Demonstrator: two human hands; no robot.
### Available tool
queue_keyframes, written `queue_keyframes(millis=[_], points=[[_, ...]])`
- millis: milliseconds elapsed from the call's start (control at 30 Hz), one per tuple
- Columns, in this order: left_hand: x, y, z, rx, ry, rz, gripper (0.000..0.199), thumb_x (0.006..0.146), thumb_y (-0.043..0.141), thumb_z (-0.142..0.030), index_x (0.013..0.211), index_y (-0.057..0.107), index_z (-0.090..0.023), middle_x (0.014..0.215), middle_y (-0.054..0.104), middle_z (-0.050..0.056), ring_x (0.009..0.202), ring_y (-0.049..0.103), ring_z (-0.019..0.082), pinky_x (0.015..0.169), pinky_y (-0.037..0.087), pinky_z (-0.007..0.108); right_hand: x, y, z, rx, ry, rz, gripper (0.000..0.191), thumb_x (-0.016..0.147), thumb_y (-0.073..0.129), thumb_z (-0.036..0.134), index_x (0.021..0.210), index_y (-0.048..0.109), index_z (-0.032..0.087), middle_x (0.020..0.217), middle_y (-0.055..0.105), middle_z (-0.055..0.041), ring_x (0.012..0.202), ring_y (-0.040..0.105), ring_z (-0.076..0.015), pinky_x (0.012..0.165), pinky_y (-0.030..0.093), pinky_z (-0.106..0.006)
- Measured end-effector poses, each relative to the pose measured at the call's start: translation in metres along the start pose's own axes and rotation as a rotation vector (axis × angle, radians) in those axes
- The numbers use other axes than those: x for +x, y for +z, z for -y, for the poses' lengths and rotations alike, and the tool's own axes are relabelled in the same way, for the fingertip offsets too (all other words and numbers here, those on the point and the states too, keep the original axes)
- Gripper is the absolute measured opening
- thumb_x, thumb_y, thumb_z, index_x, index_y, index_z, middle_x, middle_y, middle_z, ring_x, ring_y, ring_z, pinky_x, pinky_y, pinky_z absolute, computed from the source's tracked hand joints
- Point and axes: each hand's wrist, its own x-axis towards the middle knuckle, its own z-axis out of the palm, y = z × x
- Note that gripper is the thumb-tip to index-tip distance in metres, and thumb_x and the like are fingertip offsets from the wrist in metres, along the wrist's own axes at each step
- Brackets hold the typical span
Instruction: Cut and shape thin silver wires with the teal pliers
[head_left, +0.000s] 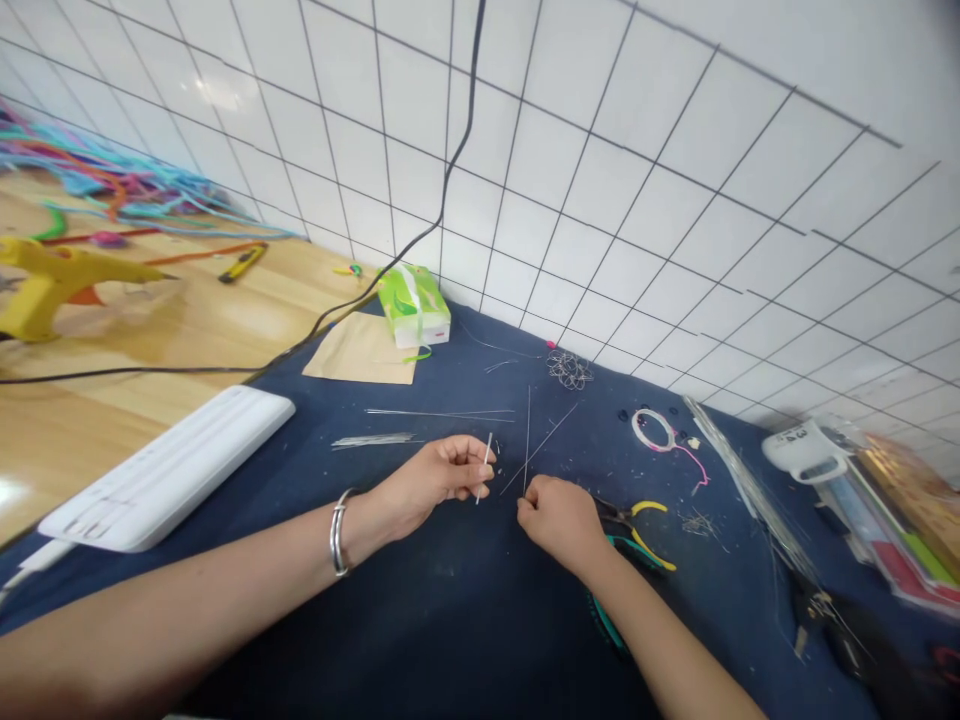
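Between the thumb and fingers of my left hand [431, 482] is a short, thin whitish stick [490, 446], held nearly upright. My right hand [564, 522] is closed in a pinch on the lower end of a thin straight wire [528, 430]. Another wire [556, 430] slants across behind it; whether the two touch I cannot tell. Left of my hands, a bundle of short wires [373, 440] lies on the dark blue cloth [420, 620], with a few longer wires [439, 412] just beyond. Pliers with yellow and teal handles [651, 535] lie partly hidden behind my right forearm.
A white power strip [169, 470], a tissue pack [414, 305] and brown paper [360, 348] are at left. Farther left lie a yellow glue gun [60, 280] and a utility knife [243, 262]. Coiled wire [570, 370], a white ring [653, 430] and long wires [739, 470] are at right.
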Motion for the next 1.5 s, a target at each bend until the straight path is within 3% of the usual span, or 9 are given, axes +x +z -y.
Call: queue_keyframes(millis=[167,267,367,467,567,733,933,1167,1500], points=[[0.000,0.000,0.000,-0.007,0.022,-0.012,0.026,0.069,0.069,-0.028,0.088,0.055,-0.016,0.077,0.059,-0.001,0.065,0.058,0.010,0.057,0.038,0.021,0.004,-0.012,-0.012,-0.013,-0.089,-0.006,0.017,0.083,0.049,0.030,0.078,0.063,0.021,0.076,0.065,-0.0031,0.071,0.058,-0.0173,0.061,0.035,-0.026],[-0.001,0.000,0.000,-0.014,0.040,-0.030,0.026,0.069,0.069,-0.028,0.088,0.055,-0.016,0.076,0.058,-0.001,0.065,0.058,0.010,0.057,0.038,0.021,0.010,-0.027,-0.017,-0.075,-0.157,-0.106,0.026,0.086,0.042,0.015,0.106,0.057,0.018,0.101,0.061,-0.0099,0.094,0.051,-0.0216,0.075,0.033,-0.032],[-0.001,0.000,-0.001,-0.032,0.044,-0.031,0.026,0.069,0.069,-0.028,0.087,0.055,-0.016,0.075,0.058,-0.001,0.065,0.058,0.010,0.057,0.038,0.021,0.020,-0.034,-0.019,-0.293,-0.429,-0.237,0.037,0.089,0.033,0.008,0.123,0.045,0.014,0.122,0.050,-0.0147,0.104,0.042,-0.0250,0.077,0.031,-0.037],[0.000,-0.001,0.001,-0.042,0.043,-0.024,0.025,0.069,0.069,-0.028,0.088,0.055,-0.016,0.076,0.057,-0.001,0.066,0.059,0.010,0.057,0.038,0.021,0.032,-0.031,-0.020,-0.482,-0.672,-0.266,0.031,0.090,0.031,0.007,0.109,0.054,0.008,0.105,0.056,-0.0160,0.093,0.044,-0.0245,0.070,0.031,-0.036],[0.002,-0.003,0.003,-0.041,0.036,-0.004,0.026,0.070,0.069,-0.028,0.089,0.055,-0.016,0.076,0.057,-0.001,0.066,0.059,0.011,0.058,0.038,0.021,0.043,-0.029,-0.022,-0.510,-0.751,-0.245,0.029,0.089,0.032,0.007,0.090,0.060,0.009,0.083,0.059,-0.0127,0.082,0.045,-0.0221,0.067,0.029,-0.036],[0.004,-0.006,0.005,-0.030,0.024,0.017,0.025,0.070,0.068,-0.027,0.089,0.056,-0.016,0.074,0.058,-0.001,0.067,0.060,0.012,0.057,0.037,0.021,0.058,-0.033,-0.028,-0.531,-0.887,-0.215,0.024,0.089,0.036,0.010,0.082,0.059,0.011,0.077,0.058,-0.0101,0.077,0.044,-0.0196,0.063,0.027,-0.033],[0.004,-0.008,0.005,-0.006,0.041,0.042,0.019,0.070,0.067,-0.024,0.082,0.056,-0.015,0.071,0.059,-0.001,0.071,0.060,0.013,0.059,0.038,0.022,0.063,-0.036,-0.030,-0.562,-0.924,-0.225,0.020,0.088,0.038,0.009,0.082,0.057,0.011,0.075,0.058,-0.0097,0.075,0.045,-0.0193,0.061,0.026,-0.032],[0.001,-0.005,0.002,-0.006,0.031,0.073,0.015,0.070,0.067,-0.021,0.077,0.055,-0.016,0.072,0.058,-0.001,0.087,0.061,0.018,0.065,0.041,0.023,0.032,-0.056,-0.018,-0.600,-0.956,-0.298,0.019,0.087,0.038,0.006,0.087,0.056,0.012,0.074,0.059,-0.0084,0.073,0.046,-0.0190,0.061,0.027,-0.033],[-0.006,-0.001,0.000,0.084,-0.049,0.176,0.018,0.069,0.068,-0.024,0.075,0.055,-0.014,0.076,0.063,0.003,0.079,0.063,0.018,0.064,0.044,0.025,0.010,-0.076,0.002,-0.572,-1.003,-0.361,0.022,0.087,0.037,0.008,0.089,0.059,0.011,0.087,0.061,-0.0120,0.086,0.049,-0.0212,0.068,0.032,-0.035]])
